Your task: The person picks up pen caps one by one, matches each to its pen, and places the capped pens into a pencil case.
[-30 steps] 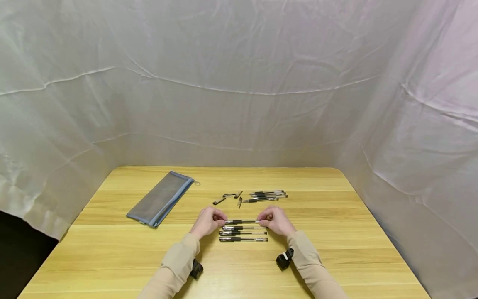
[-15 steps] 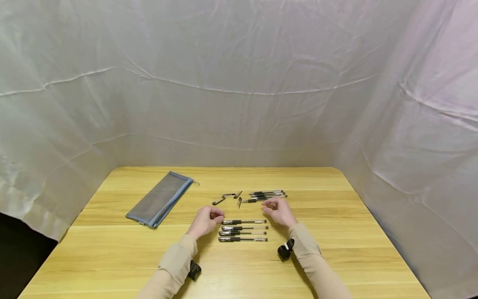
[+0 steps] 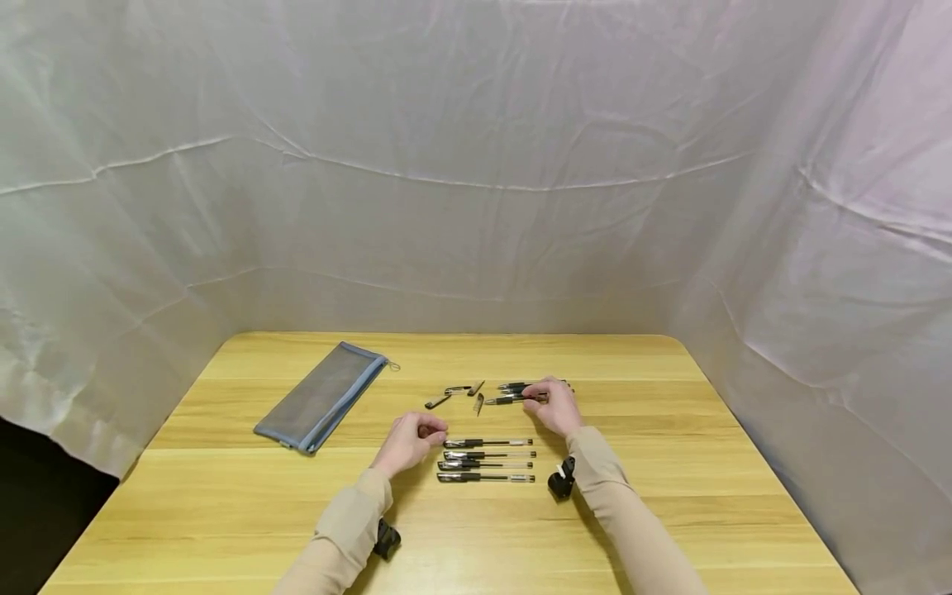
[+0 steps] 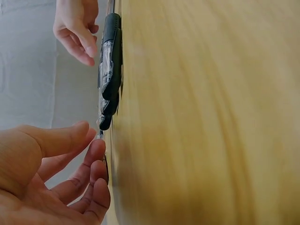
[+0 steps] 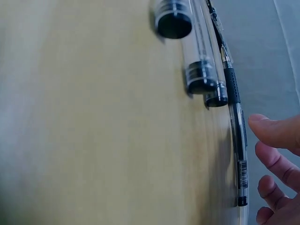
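Note:
Several capped black gel pens [image 3: 487, 477] lie in a row on the table in front of me, caps to the left. My left hand [image 3: 409, 444] hovers by the cap end of the farthest one, thumb and fingers loosely bent and apart in the left wrist view. Behind the row is a group of uncapped gel pens [image 3: 506, 400], tips to the left. My right hand [image 3: 558, 409] reaches over their rear ends and partly hides them. In the right wrist view its thumb [image 5: 274, 131] and fingers are spread beside an uncapped pen [image 5: 239, 131] with a barcode label.
Several loose pen caps [image 3: 437, 402] are scattered left of the uncapped pens. A grey mesh zip pouch [image 3: 320, 397] with blue edging lies at the left of the wooden table [image 3: 669, 496]. Pale fabric [image 3: 476, 231] hangs behind and at the sides.
My right hand has let go of the farthest capped pen's rear end and moved away from me to the uncapped pens. My left hand has drawn slightly left off the cap.

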`<control>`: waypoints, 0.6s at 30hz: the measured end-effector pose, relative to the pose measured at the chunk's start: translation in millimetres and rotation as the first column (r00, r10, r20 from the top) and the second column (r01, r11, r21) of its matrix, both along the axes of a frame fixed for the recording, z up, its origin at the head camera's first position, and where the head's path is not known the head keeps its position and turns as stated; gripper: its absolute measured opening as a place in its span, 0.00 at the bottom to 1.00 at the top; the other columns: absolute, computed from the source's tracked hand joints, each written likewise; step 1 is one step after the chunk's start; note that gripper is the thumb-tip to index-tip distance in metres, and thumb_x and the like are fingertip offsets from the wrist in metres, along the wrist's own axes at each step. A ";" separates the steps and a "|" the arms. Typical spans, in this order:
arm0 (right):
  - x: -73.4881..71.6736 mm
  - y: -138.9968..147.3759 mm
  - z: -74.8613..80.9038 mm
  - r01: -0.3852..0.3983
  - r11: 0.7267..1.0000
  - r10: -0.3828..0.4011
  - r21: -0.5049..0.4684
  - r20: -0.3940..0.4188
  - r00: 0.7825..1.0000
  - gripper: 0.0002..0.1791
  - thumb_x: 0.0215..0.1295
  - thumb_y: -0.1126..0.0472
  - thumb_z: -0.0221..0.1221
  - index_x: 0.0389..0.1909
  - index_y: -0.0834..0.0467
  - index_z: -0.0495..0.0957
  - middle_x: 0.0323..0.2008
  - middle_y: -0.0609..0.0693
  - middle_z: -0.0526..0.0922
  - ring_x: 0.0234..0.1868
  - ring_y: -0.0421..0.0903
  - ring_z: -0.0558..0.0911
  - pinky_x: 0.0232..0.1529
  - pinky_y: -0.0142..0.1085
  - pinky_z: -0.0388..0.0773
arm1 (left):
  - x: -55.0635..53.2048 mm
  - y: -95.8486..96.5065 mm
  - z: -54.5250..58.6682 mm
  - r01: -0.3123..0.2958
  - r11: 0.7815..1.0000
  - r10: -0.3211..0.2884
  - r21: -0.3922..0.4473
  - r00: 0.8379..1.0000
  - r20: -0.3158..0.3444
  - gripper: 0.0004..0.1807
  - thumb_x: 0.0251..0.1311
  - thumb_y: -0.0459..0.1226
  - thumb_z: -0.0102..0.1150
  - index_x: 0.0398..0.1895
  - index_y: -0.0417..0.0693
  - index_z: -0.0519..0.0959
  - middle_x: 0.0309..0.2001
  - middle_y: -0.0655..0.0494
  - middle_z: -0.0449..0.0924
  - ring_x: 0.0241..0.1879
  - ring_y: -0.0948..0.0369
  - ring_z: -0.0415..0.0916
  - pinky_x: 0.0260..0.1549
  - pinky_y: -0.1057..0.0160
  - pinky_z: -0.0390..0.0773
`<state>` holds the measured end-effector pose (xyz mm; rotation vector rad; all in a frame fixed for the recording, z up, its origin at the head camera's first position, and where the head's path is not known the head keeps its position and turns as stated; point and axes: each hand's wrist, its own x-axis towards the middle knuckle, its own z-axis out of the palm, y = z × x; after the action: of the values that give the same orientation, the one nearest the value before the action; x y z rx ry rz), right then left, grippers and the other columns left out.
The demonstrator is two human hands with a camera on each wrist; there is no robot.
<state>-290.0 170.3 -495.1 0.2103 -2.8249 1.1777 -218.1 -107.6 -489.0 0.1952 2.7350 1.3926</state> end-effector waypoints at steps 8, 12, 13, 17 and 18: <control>-2.7 -1.2 -2.6 0.006 1.000 -0.005 0.025 -0.005 1.000 0.09 0.63 0.65 0.67 0.43 0.58 0.88 0.47 0.57 0.83 0.58 0.60 0.76 0.68 0.58 0.65 | -0.7 -0.8 -1.7 0.005 1.000 -0.005 0.004 1.000 0.003 0.06 0.63 0.32 0.65 0.42 0.43 0.87 0.35 0.55 0.86 0.31 0.63 0.73 0.29 0.68 0.72; -3.0 -1.8 -2.2 0.007 0.999 -0.007 0.035 0.000 1.000 0.08 0.62 0.64 0.67 0.43 0.58 0.88 0.48 0.56 0.83 0.58 0.60 0.76 0.68 0.58 0.64 | -0.6 -0.7 -2.1 0.004 1.000 -0.004 0.005 1.000 0.002 0.07 0.63 0.32 0.66 0.42 0.43 0.87 0.35 0.55 0.86 0.32 0.63 0.74 0.30 0.68 0.73; -3.1 -2.0 -2.0 0.007 0.999 -0.007 0.036 0.006 1.000 0.08 0.63 0.64 0.67 0.42 0.58 0.88 0.48 0.56 0.83 0.58 0.60 0.76 0.68 0.58 0.64 | -0.6 -0.8 -2.2 0.004 1.000 -0.004 0.005 1.000 -0.001 0.07 0.63 0.32 0.66 0.42 0.43 0.87 0.35 0.55 0.86 0.32 0.63 0.74 0.30 0.68 0.73; -3.5 -2.5 -1.0 0.003 0.999 -0.004 0.052 0.012 1.000 0.08 0.62 0.64 0.68 0.42 0.57 0.88 0.47 0.55 0.83 0.57 0.59 0.76 0.69 0.57 0.64 | -0.5 -0.9 -2.6 0.005 1.000 -0.005 0.007 1.000 -0.002 0.06 0.63 0.32 0.66 0.42 0.43 0.87 0.36 0.54 0.86 0.32 0.63 0.74 0.31 0.68 0.73; -3.9 -2.6 -1.0 0.003 0.998 -0.003 0.056 0.009 1.000 0.08 0.62 0.65 0.68 0.42 0.57 0.88 0.47 0.55 0.83 0.56 0.59 0.76 0.69 0.57 0.64 | -0.5 -1.0 -2.7 0.006 1.000 -0.006 0.007 1.000 -0.002 0.06 0.63 0.32 0.66 0.42 0.43 0.87 0.36 0.54 0.86 0.32 0.63 0.74 0.32 0.68 0.73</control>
<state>-293.9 167.7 -496.2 0.2047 -2.8676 1.1025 -218.6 -108.6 -491.7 0.2046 2.7288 1.4018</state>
